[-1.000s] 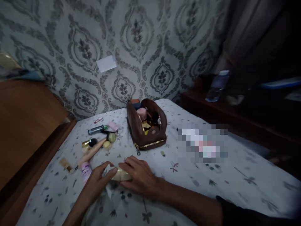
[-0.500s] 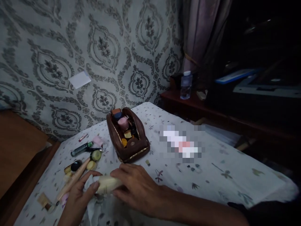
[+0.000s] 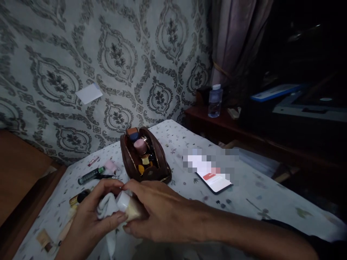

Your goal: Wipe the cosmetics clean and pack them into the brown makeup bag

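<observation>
A pale yellow bottle with a white cap lies in my right hand, whose fingers close round its body. My left hand is closed on a bunched white cloth, held against the bottle's cap end. One end of the cloth hangs below the hands. Just beyond them stands an unzipped brown cosmetic bag. In its opening show a pink round container and several other small items. The bottle's far end is hidden by my right hand.
Left of the bag lie a green bottle, a pink tube and a beige tube. A lit phone rests on the patterned sheet to the right. A water bottle stands on the dark red furniture behind.
The bottle has turned in my hands, so its white cap now shows toward the cloth. My right hand has rolled over it. The view has shifted slightly.
</observation>
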Motion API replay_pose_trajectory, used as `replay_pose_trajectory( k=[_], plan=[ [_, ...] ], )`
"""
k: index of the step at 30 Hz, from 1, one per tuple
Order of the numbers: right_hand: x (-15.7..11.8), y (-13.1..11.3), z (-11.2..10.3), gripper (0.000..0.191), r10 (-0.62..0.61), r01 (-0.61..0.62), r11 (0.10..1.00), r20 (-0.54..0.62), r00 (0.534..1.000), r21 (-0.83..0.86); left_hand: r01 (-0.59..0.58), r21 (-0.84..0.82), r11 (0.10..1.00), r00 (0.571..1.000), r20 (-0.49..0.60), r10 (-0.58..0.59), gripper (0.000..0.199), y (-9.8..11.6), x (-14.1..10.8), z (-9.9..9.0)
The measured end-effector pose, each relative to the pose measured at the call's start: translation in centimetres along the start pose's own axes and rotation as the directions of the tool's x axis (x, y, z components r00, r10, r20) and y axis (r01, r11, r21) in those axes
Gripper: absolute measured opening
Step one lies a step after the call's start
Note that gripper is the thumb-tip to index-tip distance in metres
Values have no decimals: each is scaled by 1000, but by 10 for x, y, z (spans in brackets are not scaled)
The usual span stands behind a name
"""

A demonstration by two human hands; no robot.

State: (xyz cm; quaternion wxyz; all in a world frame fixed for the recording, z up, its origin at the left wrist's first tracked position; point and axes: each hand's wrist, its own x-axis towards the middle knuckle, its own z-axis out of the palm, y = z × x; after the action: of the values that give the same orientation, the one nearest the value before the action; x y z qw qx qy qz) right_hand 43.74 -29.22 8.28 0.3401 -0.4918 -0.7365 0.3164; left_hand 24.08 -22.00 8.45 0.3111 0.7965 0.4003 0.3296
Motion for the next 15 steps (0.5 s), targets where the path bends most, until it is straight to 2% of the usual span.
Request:
replay_pose_trajectory(
  k=[3,5,8,11,15],
  plan=[
    [3,1,-10,37,6,-6,999,13,1000,53,-39,20,999,999,18,39,42,1,9,0],
    [7,4,-17,41,-10,10,995,5,1000,102,-73,32,997,997,-10,73,39,-1,15,-2],
    [16,10,-28,52,-8,23,951,-48,999,309,-91,36,995,994,-57,93,36,-7,22,-3],
    [30,17,-41,46,54,85,811,-219,974,579,-76,44,996,997,-23,77,30,-15,23,0],
    [53,25,-67,28,117,254,681,-445,888,687,-66,126,990,994,91,54,23,-28,19,6]
  ],
)
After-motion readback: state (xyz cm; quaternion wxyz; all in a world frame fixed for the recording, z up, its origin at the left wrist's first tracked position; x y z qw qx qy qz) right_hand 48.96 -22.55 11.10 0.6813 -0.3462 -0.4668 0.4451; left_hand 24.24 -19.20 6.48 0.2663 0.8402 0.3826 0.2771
